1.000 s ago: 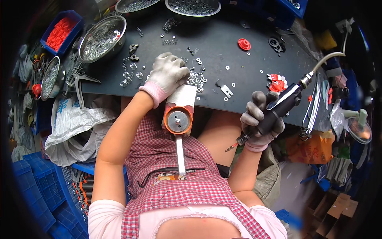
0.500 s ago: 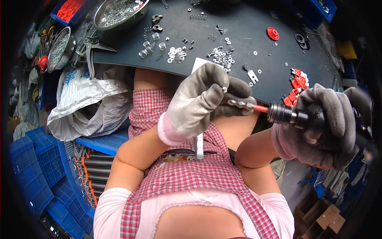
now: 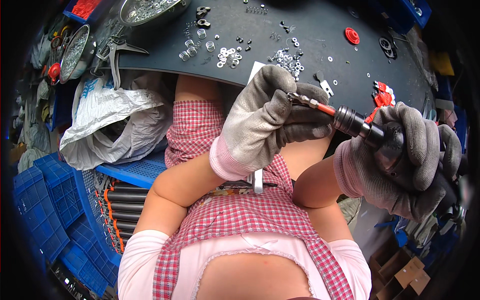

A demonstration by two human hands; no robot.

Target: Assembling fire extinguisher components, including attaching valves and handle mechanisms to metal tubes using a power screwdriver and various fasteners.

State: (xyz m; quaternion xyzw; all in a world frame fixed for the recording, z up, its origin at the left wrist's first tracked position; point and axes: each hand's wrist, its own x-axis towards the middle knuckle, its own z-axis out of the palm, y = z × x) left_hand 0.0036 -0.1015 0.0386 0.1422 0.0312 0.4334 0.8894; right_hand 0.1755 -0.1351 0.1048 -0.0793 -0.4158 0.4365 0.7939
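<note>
Both my hands wear grey-coated work gloves. My left hand (image 3: 262, 112), in the middle above the table's near edge, pinches a small shiny metal piece (image 3: 290, 96) between thumb and forefinger; its exact kind is too small to tell. My right hand (image 3: 415, 150) is wrapped round a black power screwdriver (image 3: 354, 123), which points left. The driver's bit (image 3: 326, 108) has a red sleeve and a metal end. This end reaches the left thumb and fingertip, at the metal piece. The other left fingers lie behind the bit.
On the dark table (image 3: 320, 30) lie washers (image 3: 229, 58), springs (image 3: 191, 49), more small hardware (image 3: 290, 62), a red round part (image 3: 352, 36) and red-and-white clips (image 3: 383, 94). Metal bowls (image 3: 150, 12) stand far left. A white sack (image 3: 115, 120) and blue crates (image 3: 42, 200) sit left.
The driver's bit has moved up and left, and its tip now meets the small piece at my left fingertips. My left hand has risen slightly to the right, still pinching.
</note>
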